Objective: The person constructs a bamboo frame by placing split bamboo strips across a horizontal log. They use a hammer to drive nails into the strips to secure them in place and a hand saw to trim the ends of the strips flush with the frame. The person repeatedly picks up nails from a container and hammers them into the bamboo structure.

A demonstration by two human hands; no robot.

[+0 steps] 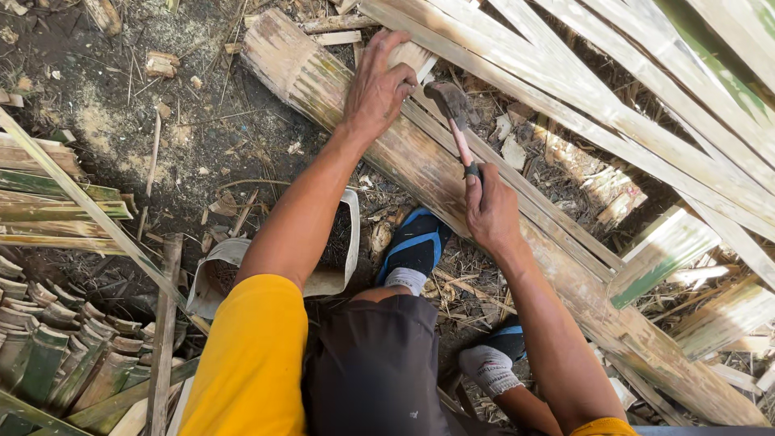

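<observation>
A long flattened bamboo pole (pixel 420 173) lies diagonally across the ground from upper left to lower right. My left hand (pixel 376 85) presses down on its upper part, fingers spread over a split strip. My right hand (pixel 488 208) grips the pink handle of a small hatchet (pixel 450 109), whose dark head rests against the bamboo just right of my left hand. My feet in blue shoes sit beside the pole.
Split bamboo slats (pixel 613 73) fan across the upper right. Stacked green bamboo pieces (pixel 56 347) lie at lower left. A torn white container (pixel 327 278) sits under my left arm. Chips and sawdust litter the dark ground (pixel 121 105).
</observation>
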